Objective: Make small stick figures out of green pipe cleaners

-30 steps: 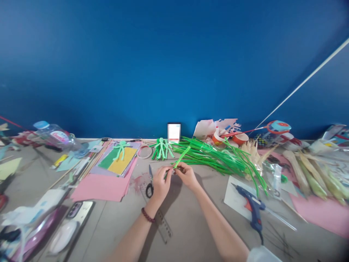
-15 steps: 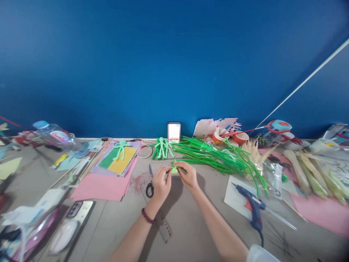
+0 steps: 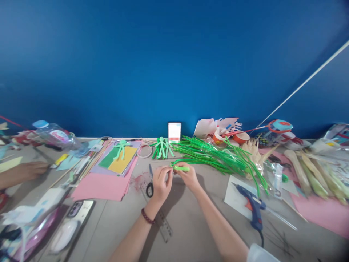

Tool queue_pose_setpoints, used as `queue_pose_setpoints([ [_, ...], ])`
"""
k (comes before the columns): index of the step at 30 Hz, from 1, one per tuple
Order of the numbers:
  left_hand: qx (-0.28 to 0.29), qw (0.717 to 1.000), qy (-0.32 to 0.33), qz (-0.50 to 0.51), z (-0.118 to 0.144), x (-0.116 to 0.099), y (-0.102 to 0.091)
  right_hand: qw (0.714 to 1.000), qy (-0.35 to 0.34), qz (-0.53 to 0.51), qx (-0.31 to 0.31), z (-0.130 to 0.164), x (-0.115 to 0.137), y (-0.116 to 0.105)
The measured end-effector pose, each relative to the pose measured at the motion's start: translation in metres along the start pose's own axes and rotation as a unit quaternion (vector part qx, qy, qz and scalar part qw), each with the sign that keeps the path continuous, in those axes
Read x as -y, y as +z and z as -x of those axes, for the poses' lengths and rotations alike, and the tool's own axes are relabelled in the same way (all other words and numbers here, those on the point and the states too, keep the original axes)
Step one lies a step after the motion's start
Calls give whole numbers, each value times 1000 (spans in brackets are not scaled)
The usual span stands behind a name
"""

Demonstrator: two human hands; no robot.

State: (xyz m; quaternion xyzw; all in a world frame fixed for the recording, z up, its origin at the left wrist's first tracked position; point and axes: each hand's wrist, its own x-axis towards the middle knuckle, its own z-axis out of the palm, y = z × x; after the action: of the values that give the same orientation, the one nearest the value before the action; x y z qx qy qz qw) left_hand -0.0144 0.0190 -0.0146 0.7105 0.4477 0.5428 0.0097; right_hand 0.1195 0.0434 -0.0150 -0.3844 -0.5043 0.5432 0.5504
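While finished green figures (image 3: 161,147) lie at twelve o'clock, the left hand (image 3: 160,183) and right hand (image 3: 187,176) both pinch a half-bent green stem (image 3: 181,168) above the surface (image 3: 188,225); a pile of stems (image 3: 215,154) waits at two o'clock.

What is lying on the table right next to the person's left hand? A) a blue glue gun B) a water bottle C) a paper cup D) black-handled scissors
D: the black-handled scissors lie just left of the left hand, while the blue glue gun sits far off past the right hand, which pinches a light green pipe cleaner.
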Motion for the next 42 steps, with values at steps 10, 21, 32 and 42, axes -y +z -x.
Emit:
queue_pose_setpoints([
  [10,11,1000,2,-24,-4,8,-4,984,118,-130,39,0,-1,1],
  [21,74,997,-13,-11,-8,0,-6,981,124,-148,-13,-1,1,0],
  [32,140,986,-84,33,-6,-1,0,989,88,-117,-36,-3,-1,-4],
  [42,178,802,-412,395,-10,-3,1,976,113,-183,-43,0,-4,1],
])
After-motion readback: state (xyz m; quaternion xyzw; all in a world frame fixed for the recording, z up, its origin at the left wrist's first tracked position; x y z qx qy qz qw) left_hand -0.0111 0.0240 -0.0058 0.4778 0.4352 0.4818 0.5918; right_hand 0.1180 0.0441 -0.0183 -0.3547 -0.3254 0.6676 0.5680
